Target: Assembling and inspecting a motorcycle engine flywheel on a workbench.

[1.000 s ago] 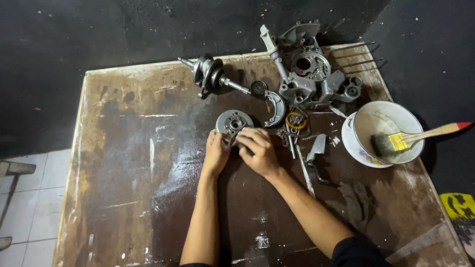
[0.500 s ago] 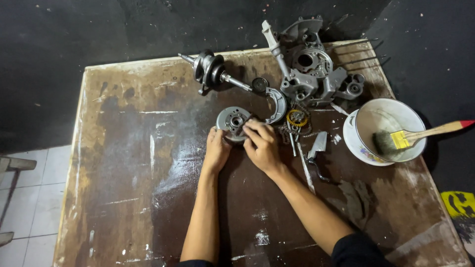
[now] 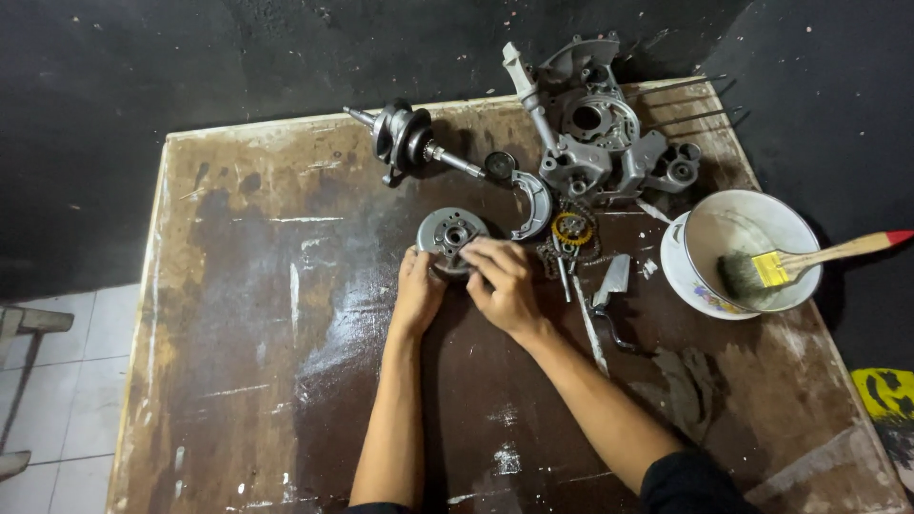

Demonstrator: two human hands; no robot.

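Observation:
A round grey metal disc part (image 3: 450, 232) with a hub and holes lies on the worn brown table (image 3: 238, 314). My left hand (image 3: 417, 288) grips its near left rim. My right hand (image 3: 502, 283) rests on its near right edge, fingers curled over it. Just right of the disc lie a curved metal shoe (image 3: 533, 205), a small gear with a yellow ring (image 3: 571, 228) and a chain (image 3: 550, 255).
A crankshaft (image 3: 409, 143) and an engine case (image 3: 595, 133) sit at the table's far side. A white bowl (image 3: 709, 276) at the right holds a paintbrush (image 3: 800, 265). A bent metal piece (image 3: 609, 286) lies beside my right forearm. Tiled floor (image 3: 57, 381) shows left.
Both hands have stayed on the disc; my right hand has shifted slightly over its near edge. The view has drifted a little.

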